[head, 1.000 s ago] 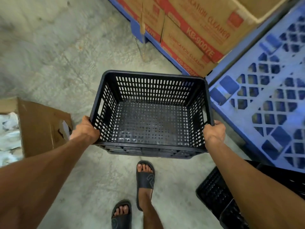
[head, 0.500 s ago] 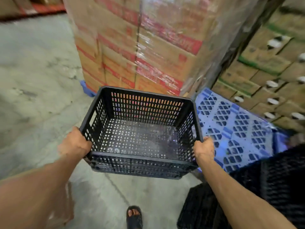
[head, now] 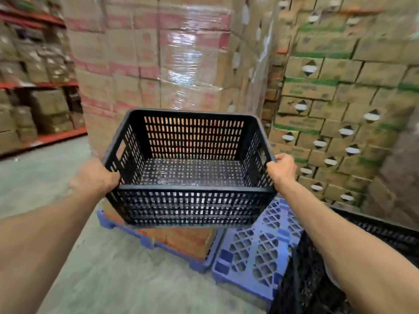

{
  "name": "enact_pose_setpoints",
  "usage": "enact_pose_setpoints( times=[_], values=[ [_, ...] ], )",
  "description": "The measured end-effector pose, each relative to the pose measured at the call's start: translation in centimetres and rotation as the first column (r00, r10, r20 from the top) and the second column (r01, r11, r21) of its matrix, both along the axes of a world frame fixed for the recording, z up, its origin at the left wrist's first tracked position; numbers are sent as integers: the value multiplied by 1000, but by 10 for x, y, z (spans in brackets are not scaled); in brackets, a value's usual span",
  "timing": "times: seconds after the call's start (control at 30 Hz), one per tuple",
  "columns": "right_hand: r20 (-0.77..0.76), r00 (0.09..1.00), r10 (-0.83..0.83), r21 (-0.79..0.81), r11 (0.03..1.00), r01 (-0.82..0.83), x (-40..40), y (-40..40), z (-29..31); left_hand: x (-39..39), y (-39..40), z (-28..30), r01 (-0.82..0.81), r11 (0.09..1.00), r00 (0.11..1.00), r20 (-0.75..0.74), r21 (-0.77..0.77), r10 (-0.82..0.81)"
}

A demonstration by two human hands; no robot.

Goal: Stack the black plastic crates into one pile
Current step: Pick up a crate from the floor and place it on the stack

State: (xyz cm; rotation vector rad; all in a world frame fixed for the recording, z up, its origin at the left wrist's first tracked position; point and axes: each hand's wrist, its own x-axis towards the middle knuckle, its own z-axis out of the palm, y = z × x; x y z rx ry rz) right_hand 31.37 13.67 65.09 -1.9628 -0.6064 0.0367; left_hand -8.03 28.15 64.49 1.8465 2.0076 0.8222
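Note:
I hold an empty black slotted plastic crate (head: 192, 200) level in front of me, raised well off the floor. My left hand (head: 96, 177) grips its left rim and my right hand (head: 281, 167) grips its right rim. A pile of black crates (head: 385, 236) stands at the lower right, partly hidden behind my right forearm; its top rim sits lower than the crate I carry.
A tall shrink-wrapped stack of cartons (head: 163, 64) on a blue pallet (head: 176, 245) rises straight ahead. A blue pallet (head: 260, 250) leans at the right. More stacked cartons (head: 351, 109) fill the right; shelving (head: 34, 87) lines the left. Grey concrete floor (head: 45, 177) lies to the left.
I have lifted the crate from near the floor to chest height and my view has tilted up. The crate pile at the lower right has come closer.

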Motion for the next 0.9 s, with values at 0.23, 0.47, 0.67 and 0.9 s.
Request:
enact_pose_setpoints(
  times=[0.23, 0.47, 0.67, 0.9],
  values=[
    [34, 995, -98, 151, 984, 92, 66, -101, 81, 71, -59, 107, 106, 975, 989, 76, 197, -123],
    [46, 960, -275, 120, 956, 268, 161, -249, 112, 186, -140, 130, 304, 931, 936, 119, 203, -332],
    [81, 909, -409, 3, 912, 410, 231, -388, 116, 286, -216, 128, 486, 858, 849, 146, 162, -508],
    [76, 864, -497, -96, 859, 503, 272, -498, 81, 360, -286, 98, 584, 810, 794, 173, 47, -582]
  ],
)
